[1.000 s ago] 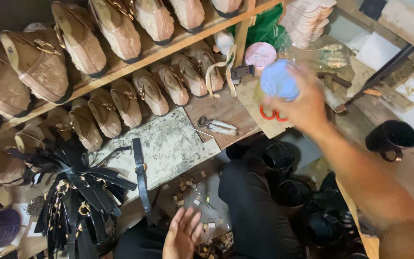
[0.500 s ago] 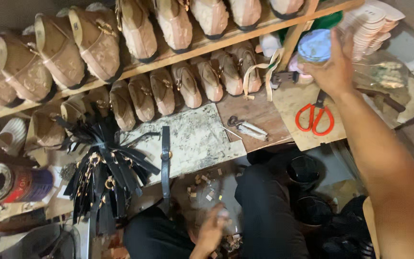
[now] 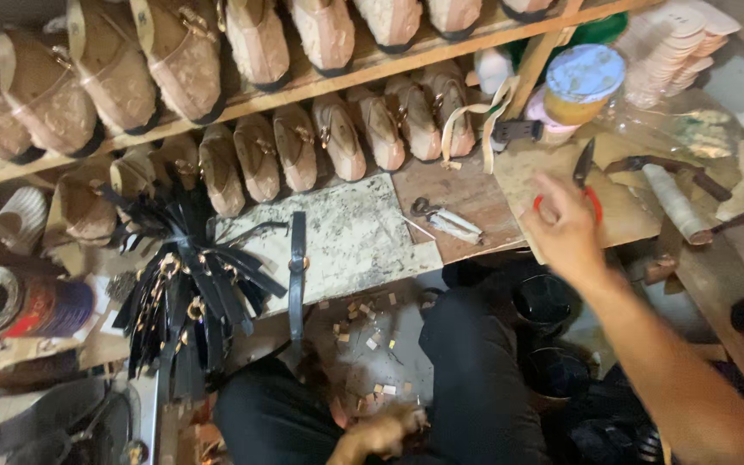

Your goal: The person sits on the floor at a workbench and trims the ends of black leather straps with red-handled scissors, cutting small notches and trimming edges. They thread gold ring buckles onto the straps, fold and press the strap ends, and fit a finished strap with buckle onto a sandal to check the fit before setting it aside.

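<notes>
Right hand (image 3: 566, 228) hovered open over red-handled scissors (image 3: 585, 176), fingers spread, not gripping. Scissors judged rigid, light; take by handle loops. Left hand (image 3: 381, 430) low, grip unclear.

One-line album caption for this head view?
Right hand over red scissors, left hand low, at a shoe bench.

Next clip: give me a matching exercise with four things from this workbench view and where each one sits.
Things:
1. scissors
2. black strap
3. jar
4. tin can

Places:
A. lying across the stone slab
B. far left, on its side
C. under the right hand
D. beside the shelf post, upper right

Pairs: 1-C, 2-A, 3-D, 4-B
</notes>
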